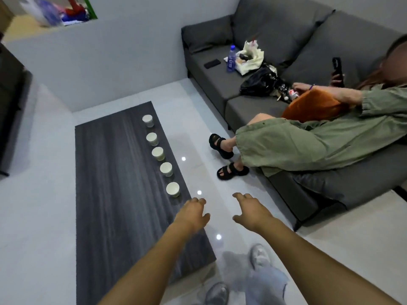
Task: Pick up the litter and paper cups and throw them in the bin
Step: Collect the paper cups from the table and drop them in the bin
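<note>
Both hands out front, empty. Left hand (193, 213) sits over the near right edge of the dark wood-grain coffee table (114, 194), fingers loose & slightly curled, gripping nothing, just short of the nearest paper cup (173, 189). Right hand (250, 209) hangs over the white tile floor (198, 119) betw. table & sofa, fingers spread & relaxed, thumb out, also holding nothing.

Five white paper cups stand upright in a row along the table's right edge, running from near the far right corner toward the near end: farthest cup (147, 120), then second cup (152, 138), middle cup (158, 153), fourth cup (166, 169), then the nearest one. All apart from each other, none touched.

Grey sofa (286, 29) on the right. On its far seat cushion: black phone (212, 63) near the far armrest, blue-capped plastic bottle (231, 59) upright, crumpled white bag w/ litter (251, 57) just beside the bottle, black plastic bag (259, 82) nearer the seat's front edge, small bits of litter (286, 92) beside it. A seated person in green clothes (308, 139) w/ black sandals holds a phone, orange cushion (312, 106) at their side.

Wearer's grey shoes & light jeans (264, 282) show at bottom.
</note>
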Demonstrator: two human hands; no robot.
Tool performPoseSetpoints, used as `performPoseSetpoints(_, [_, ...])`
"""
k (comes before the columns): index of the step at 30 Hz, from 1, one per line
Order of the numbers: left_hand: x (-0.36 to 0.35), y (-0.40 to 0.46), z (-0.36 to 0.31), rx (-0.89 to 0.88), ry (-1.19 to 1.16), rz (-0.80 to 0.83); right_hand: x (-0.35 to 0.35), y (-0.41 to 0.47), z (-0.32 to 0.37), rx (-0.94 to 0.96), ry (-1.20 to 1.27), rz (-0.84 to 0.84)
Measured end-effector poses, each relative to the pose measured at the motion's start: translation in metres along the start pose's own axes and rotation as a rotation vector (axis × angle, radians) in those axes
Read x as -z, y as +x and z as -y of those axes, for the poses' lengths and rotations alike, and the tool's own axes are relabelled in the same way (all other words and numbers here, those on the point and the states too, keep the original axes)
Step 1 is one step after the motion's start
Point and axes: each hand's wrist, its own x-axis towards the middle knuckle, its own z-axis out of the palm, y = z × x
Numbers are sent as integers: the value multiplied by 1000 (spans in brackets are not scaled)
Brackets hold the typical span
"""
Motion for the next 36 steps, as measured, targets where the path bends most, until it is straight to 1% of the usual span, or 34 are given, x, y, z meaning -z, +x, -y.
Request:
performPoseSetpoints(3, [10, 27, -11, 62, -66, -50, 28, 39, -9, 81, -66, 54])
performPoseSetpoints(6, [20, 52, -24, 152, -146, -103, 57, 74, -15, 157, -110, 74])
performPoseSetpoints(9, [28, 70, -35, 245, -213, -123, 80, 105, -19, 223, -150, 102])
performPoseSetpoints(15, [36, 92, -32, 386, -316, -151, 107, 160, -1, 348, -240, 171])
performPoseSetpoints(18, [40, 106, -11, 491, -370, -152, 109, 194, 24, 408, -286, 213])
performPoseSetpoints(26, [59, 156, 72, 649, -478, -156, 88, 287, 114, 513, -387, 317])
performPoseSetpoints(32, [61, 190, 126, 688, -540, -117, 59, 343, 171, 537, -402, 357])
performPoseSetpoints(36, [42, 213, 153, 714, -580, -78, 27, 381, 194, 552, -441, 379])
